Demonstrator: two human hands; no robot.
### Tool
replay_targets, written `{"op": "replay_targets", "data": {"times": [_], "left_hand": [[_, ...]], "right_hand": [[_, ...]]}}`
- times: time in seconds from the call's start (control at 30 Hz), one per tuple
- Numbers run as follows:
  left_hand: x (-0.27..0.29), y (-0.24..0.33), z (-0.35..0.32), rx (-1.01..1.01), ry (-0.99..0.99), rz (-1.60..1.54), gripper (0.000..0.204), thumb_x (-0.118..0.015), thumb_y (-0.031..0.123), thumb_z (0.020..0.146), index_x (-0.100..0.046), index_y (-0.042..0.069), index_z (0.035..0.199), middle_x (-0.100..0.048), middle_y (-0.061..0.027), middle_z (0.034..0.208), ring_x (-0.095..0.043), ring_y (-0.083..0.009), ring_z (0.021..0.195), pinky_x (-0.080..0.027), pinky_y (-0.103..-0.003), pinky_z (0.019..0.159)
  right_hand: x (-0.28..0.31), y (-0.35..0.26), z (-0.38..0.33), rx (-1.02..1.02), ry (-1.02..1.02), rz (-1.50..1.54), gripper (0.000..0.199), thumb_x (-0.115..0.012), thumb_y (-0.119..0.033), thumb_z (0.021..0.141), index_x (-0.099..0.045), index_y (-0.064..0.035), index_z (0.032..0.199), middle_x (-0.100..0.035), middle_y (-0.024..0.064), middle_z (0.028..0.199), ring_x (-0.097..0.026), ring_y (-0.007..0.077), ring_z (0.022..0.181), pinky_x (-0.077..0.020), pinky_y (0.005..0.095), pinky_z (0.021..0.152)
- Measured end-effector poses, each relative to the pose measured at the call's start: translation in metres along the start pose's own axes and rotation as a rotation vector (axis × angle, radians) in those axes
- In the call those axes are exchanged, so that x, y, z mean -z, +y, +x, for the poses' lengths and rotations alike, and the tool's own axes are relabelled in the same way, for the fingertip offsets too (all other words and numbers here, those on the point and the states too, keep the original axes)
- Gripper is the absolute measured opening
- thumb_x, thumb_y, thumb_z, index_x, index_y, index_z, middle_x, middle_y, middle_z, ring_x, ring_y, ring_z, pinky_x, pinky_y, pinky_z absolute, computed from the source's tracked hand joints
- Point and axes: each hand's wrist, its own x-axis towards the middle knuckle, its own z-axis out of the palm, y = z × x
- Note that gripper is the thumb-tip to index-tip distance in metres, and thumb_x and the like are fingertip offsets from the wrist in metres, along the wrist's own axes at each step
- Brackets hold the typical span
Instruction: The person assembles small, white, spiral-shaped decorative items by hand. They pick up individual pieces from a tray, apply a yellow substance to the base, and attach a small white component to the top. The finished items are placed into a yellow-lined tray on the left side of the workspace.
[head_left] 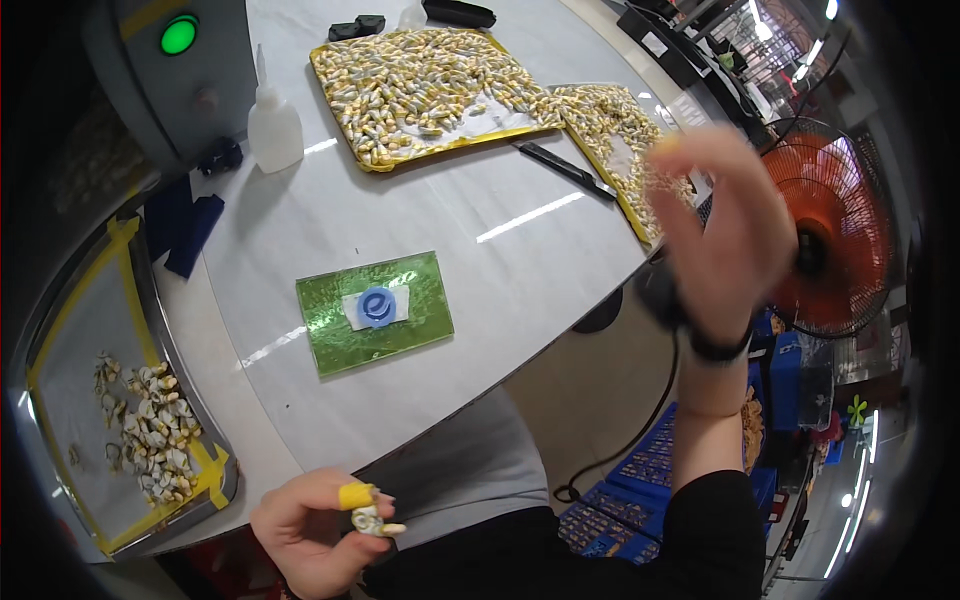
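At the lower edge, my left hand (318, 535) pinches a small white-and-yellow flower-like cluster (368, 519) between thumb and fingers. One of its fingers wears a yellow wrap. My right hand (730, 220) is raised on the right, in front of the narrower tray (628, 212) of small pieces. Motion smears its fingers, so whether they hold anything cannot be made out. A green glass-like plate (430, 325) lies on the table, with a white patch and a round blue disc (377, 307) on it. Beyond it is a yellow-edged tray (440, 137) full of small white-and-yellow pieces.
A white squeeze bottle (275, 130) with a thin nozzle stands by a grey machine with a green light (180, 35). A black cutter knife (565, 170) lies beside the trays. At left, another tray (70, 330) holds flower-like clusters. An orange fan (830, 230) stands at right.
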Motion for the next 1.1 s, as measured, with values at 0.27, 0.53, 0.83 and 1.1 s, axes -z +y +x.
{"op": "replay_targets", "data": {"times": [0.27,0.53,0.83,1.1], "left_hand": [[0.002,-0.011,0.004,0.152,0.174,-0.032,0.033,-0.076,0.009,0.074,-0.057,-0.007,0.095,-0.064,-0.0150,0.086,-0.065,-0.0194,0.077,-0.051,-0.028,0.069],[0.004,-0.010,0.004,0.121,0.211,-0.091,0.033,-0.078,0.009,0.071,-0.057,-0.006,0.092,-0.064,-0.0137,0.084,-0.066,-0.0207,0.078,-0.053,-0.030,0.072],[0.004,-0.008,0.008,0.133,0.145,-0.156,0.029,-0.078,0.004,0.069,-0.060,-0.008,0.089,-0.065,-0.0162,0.082,-0.065,-0.0208,0.077,-0.053,-0.031,0.072],[0.010,-0.008,0.005,0.116,0.153,-0.199,0.028,-0.078,0.002,0.068,-0.061,-0.008,0.088,-0.065,-0.0166,0.081,-0.065,-0.0206,0.076,-0.053,-0.032,0.072]], "right_hand": [[0.024,0.234,-0.034,-0.509,-0.724,-0.495,0.020,-0.068,-0.010,0.071,-0.066,-0.0013,0.089,-0.065,0.0180,0.089,-0.062,0.0303,0.084,-0.0485,0.0358,0.075],[0.005,0.251,-0.035,-0.499,-0.746,-0.339,0.011,-0.066,-0.005,0.073,-0.060,-0.0004,0.080,-0.061,0.0143,0.078,-0.059,0.0273,0.074,-0.0471,0.0354,0.067],[-0.009,0.157,-0.005,-0.400,-0.378,0.246,0.016,-0.061,-0.002,0.083,-0.066,-0.0015,0.098,-0.065,0.0072,0.087,-0.061,0.0121,0.079,-0.0493,0.0243,0.071],[-0.069,-0.021,-0.009,0.307,-0.539,0.299,0.015,-0.064,-0.004,0.071,-0.062,-0.0029,0.086,-0.061,0.0054,0.077,-0.060,0.0196,0.072,-0.0501,0.0303,0.059]]}}
